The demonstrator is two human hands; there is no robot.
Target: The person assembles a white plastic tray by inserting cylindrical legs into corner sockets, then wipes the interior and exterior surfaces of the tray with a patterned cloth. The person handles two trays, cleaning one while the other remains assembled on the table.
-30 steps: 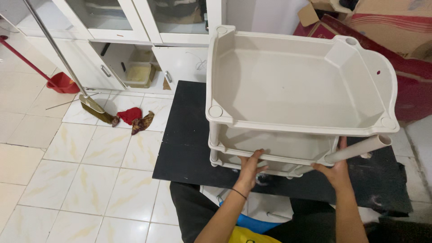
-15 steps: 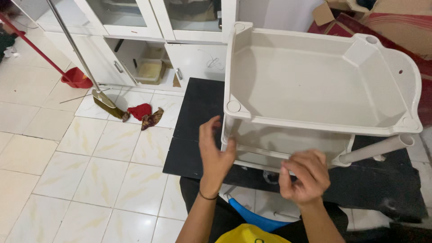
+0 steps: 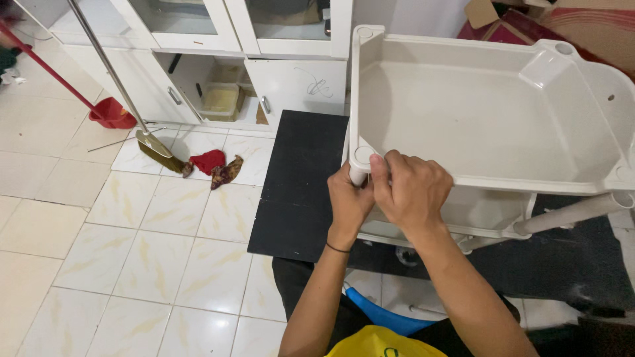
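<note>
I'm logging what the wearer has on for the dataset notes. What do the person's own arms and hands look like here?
Both forearms are bare, with no sleeves in view and no gloves. The left hand has a thin dark band around its wrist. The right hand shows no ring, watch or band that I can make out.

We note a cream plastic tiered shelf rack (image 3: 489, 112) standing upright on a black floor mat, its top tray empty, a pale round leg tube (image 3: 358, 174) under the near-left corner socket.
</note>
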